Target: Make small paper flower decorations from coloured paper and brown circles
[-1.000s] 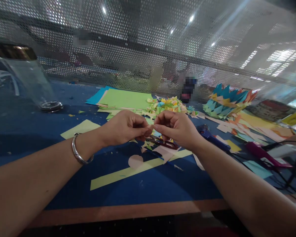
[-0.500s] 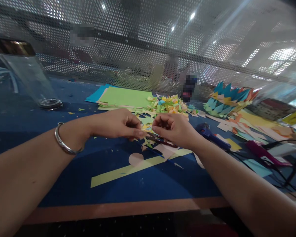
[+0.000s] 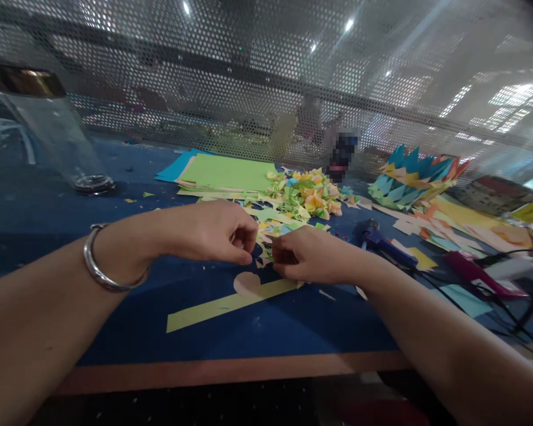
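Note:
My left hand [image 3: 213, 234] hovers over the desk with its fingers curled and thumb against them; anything in the fingertips is too small to make out. Facing it, my right hand [image 3: 311, 254] is closed low over the scraps, its fingertips partly hidden and whatever they grip out of sight. Between and behind the hands lie small cut paper scraps [image 3: 263, 253]. A pale pink paper circle [image 3: 247, 284] rests against a long yellow-green paper strip [image 3: 222, 310], whose right end runs beneath my right hand.
Behind the hands sit a heap of folded paper pieces [image 3: 311, 192] and stacked green sheets [image 3: 231, 171]. At right are a blue glue gun [image 3: 386, 245], a magenta tool [image 3: 484, 275] with cables and a spiky paper ring [image 3: 415, 177]. A glass bottle [image 3: 62, 136] stands left.
My right hand has moved down toward the strip and now covers the dark-handled scissors and pink scrap seen before. My left hand has shifted slightly down and left.

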The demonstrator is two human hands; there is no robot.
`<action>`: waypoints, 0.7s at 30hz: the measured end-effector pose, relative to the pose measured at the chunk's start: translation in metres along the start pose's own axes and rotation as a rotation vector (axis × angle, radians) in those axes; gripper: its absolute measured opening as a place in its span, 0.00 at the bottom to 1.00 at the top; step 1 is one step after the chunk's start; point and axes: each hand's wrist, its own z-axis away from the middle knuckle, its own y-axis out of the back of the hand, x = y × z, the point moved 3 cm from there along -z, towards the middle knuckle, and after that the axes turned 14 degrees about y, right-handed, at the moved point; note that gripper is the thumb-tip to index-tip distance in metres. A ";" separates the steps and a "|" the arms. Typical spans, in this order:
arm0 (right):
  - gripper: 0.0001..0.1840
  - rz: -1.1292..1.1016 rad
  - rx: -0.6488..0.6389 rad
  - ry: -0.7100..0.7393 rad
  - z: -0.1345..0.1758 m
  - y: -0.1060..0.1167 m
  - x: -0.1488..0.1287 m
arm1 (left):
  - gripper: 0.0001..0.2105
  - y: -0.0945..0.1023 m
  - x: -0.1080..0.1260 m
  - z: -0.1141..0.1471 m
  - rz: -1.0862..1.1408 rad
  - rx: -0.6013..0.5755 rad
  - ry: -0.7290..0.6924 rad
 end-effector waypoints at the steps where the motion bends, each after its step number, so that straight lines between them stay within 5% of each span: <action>1: 0.02 0.005 -0.001 -0.010 0.000 0.000 0.000 | 0.05 -0.005 0.004 0.000 -0.037 -0.030 -0.017; 8: 0.02 0.107 0.014 -0.044 -0.001 0.001 0.004 | 0.04 -0.025 0.017 0.005 -0.180 -0.046 -0.090; 21: 0.03 0.126 -0.005 -0.001 -0.001 0.001 0.005 | 0.05 -0.024 0.019 0.011 -0.268 0.013 0.018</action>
